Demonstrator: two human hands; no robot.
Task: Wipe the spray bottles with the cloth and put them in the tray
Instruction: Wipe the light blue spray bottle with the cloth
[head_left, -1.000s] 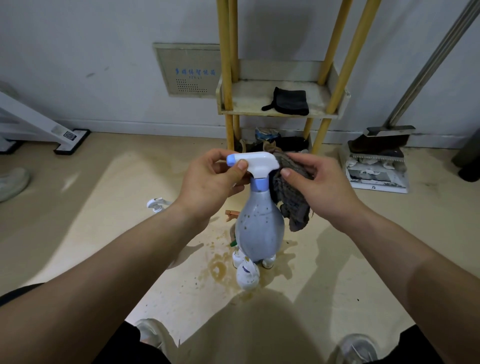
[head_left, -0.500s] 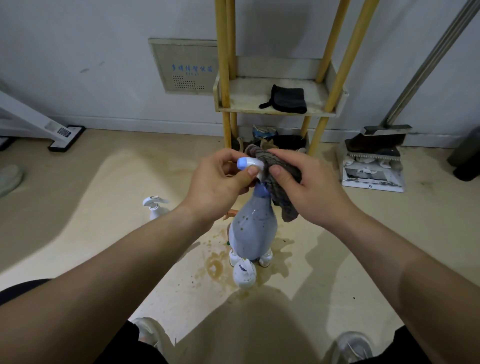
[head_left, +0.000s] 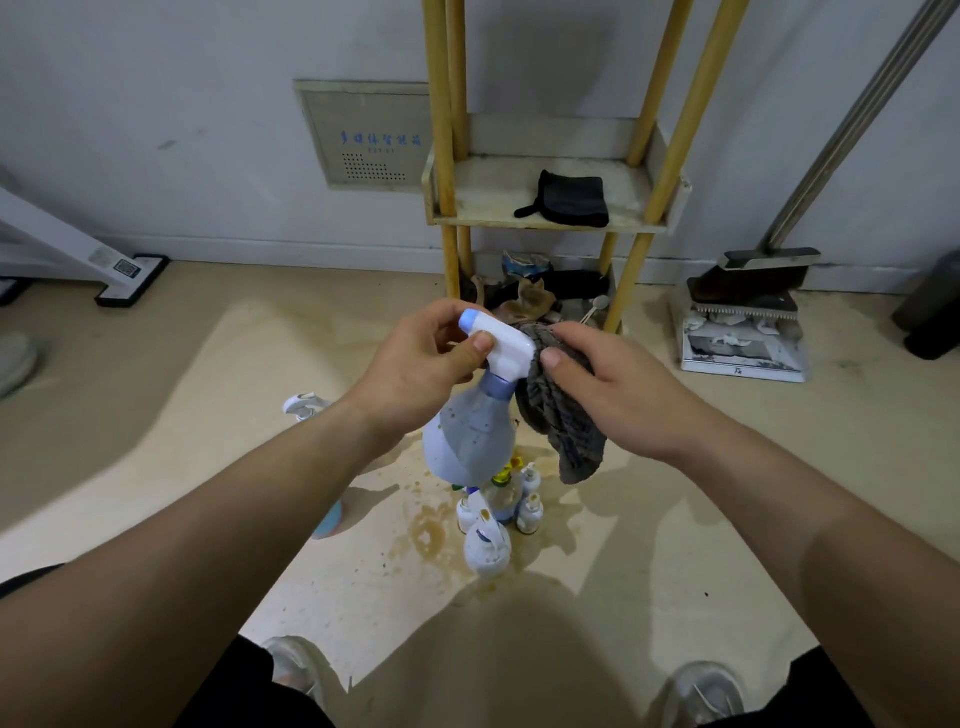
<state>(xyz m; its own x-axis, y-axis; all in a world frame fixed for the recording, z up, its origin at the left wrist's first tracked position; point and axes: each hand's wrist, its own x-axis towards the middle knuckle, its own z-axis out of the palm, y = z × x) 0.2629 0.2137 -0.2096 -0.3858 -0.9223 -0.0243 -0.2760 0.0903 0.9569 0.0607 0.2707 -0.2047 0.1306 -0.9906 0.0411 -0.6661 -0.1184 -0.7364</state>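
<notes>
In the head view, the left hand (head_left: 415, 364) grips the white head of the spray bottle (head_left: 467, 441), with the thumb on the side of the head near the blue nozzle. The bottle hangs in the air between both hands, above the floor. Its long axis is almost upright, head up and round grey body down, and the nozzle points to the left. The right hand (head_left: 608, 384) holds the grey cloth (head_left: 566, 431) against the back of the head and the neck, and the rest of the cloth hangs down beside the body. The body lies below the right hand, so I think the cloth must go downward next. The tray (head_left: 550, 222) of the yellow rack stands ahead, well apart.
</notes>
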